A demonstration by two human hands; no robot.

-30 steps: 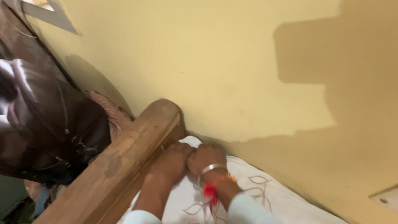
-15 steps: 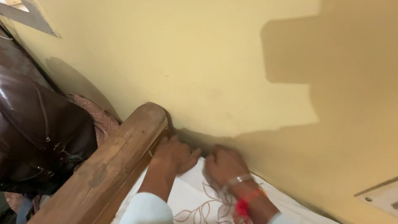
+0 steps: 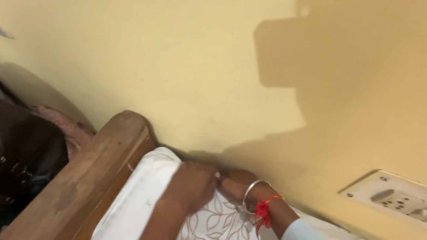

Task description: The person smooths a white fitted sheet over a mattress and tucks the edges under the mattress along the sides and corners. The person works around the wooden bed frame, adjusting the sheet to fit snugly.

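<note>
A white bedsheet [image 3: 142,193] with a brown leaf print covers the mattress corner between a wooden bed frame [image 3: 75,183] and a yellow wall [image 3: 193,60]. My left hand [image 3: 191,186] presses down on the sheet near the wall, fingers curled. My right hand [image 3: 234,182], wearing a silver bangle and a red thread at the wrist, is pushed into the gap between mattress and wall; its fingers are hidden there. The two hands touch each other.
A dark brown leather bag [image 3: 5,153] lies beyond the bed frame at the left, with pinkish cloth [image 3: 64,125] beside it. A white wall socket plate [image 3: 411,203] sits low on the wall at the right.
The view has shifted right. Both hands have moved away from the frame corner along the wall, and the tucked white corner of the sheet now shows beside the wooden frame.
</note>
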